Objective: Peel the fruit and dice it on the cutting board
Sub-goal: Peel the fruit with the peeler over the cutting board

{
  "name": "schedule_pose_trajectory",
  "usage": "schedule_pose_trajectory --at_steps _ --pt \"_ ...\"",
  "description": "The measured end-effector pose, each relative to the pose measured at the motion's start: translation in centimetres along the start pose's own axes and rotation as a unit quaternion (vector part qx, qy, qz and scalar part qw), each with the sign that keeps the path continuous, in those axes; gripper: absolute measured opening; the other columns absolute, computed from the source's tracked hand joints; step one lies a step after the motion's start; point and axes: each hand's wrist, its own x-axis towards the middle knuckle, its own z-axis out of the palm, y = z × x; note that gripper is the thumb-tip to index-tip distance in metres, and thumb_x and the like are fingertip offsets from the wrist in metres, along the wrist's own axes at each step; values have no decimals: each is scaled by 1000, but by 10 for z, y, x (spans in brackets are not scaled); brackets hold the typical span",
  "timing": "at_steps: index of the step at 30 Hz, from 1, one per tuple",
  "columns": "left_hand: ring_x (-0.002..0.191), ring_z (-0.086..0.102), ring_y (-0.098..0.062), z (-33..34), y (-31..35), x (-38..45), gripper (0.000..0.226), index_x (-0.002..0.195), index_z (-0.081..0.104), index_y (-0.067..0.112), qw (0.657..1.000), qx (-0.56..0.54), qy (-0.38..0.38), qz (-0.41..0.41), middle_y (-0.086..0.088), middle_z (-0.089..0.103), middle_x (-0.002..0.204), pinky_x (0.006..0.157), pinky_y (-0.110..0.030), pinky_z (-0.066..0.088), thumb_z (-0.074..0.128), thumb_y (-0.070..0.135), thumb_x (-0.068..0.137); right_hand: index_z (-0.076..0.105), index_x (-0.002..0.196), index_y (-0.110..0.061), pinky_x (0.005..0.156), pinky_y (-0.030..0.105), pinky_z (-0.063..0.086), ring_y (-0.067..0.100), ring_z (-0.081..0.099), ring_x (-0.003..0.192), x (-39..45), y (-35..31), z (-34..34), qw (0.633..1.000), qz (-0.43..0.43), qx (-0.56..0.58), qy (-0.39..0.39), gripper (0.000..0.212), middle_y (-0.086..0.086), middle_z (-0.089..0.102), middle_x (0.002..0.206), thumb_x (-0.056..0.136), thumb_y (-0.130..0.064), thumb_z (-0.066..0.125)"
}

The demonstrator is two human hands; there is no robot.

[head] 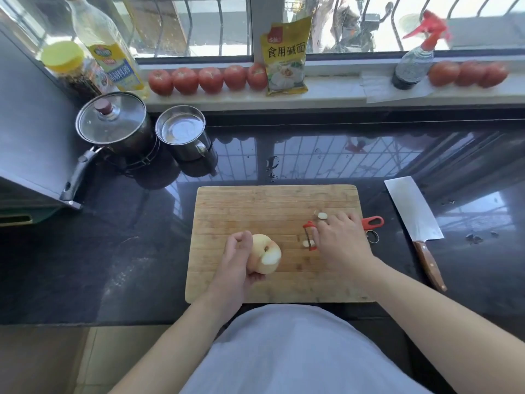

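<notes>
A pale, partly peeled fruit (265,257) stands on the wooden cutting board (255,206), left of its middle. My left hand (237,260) grips the fruit from its left side, fingers curled round it. A red peeler (372,221) lies across the right part of the board. Its blade end points left and its handle sticks out past the board's right edge. My right hand (341,240) is down on the peeler, fingers curled over its middle and hiding that part. Two small bits of peel (322,215) lie near the blade end.
A cleaver (412,211) with a wooden handle lies on the dark counter right of the board. A lidded pot (113,123) and a steel cup (181,132) stand at the back left. Tomatoes (210,79), a bag, bottles and a spray bottle (414,64) line the windowsill.
</notes>
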Motion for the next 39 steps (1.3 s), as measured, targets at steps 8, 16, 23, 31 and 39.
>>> schedule_pose_trajectory --at_steps 8,16,23,31,39 --pt "71 58 -23 -13 5 -2 49 114 62 17 994 -14 -63 -89 -17 66 101 58 -31 38 40 60 102 53 63 -15 76 40 39 26 48 70 -11 -8 -39 964 -120 192 143 47 -2 50 64 105 -34 42" --pt "62 57 -18 -6 11 -2 46 118 53 17 992 47 -54 -102 -8 64 84 49 -28 39 51 60 101 52 66 -14 74 45 43 26 44 69 7 -27 -81 932 -255 194 169 46 1 47 66 106 -35 44" --pt "91 62 -38 2 15 -7 53 122 63 5 990 31 -68 -123 -20 70 97 73 -44 54 50 53 103 53 67 -14 74 43 44 26 45 69 7 -34 -80 927 -278 167 189 42 1 49 66 104 -34 51" --pt "58 57 -23 3 12 -2 43 118 57 11 989 78 -41 -118 -18 66 87 50 -31 43 47 51 105 50 63 -14 69 40 41 25 43 64 9 -30 -61 922 -264 157 235 43 1 44 62 101 -33 57" --pt "64 62 -21 -4 8 -5 42 123 57 13 983 88 -36 -155 -10 66 87 56 -31 50 55 49 103 65 69 -16 77 44 41 30 56 71 25 4 -1 982 -103 43 154 40 3 63 69 103 -33 51"
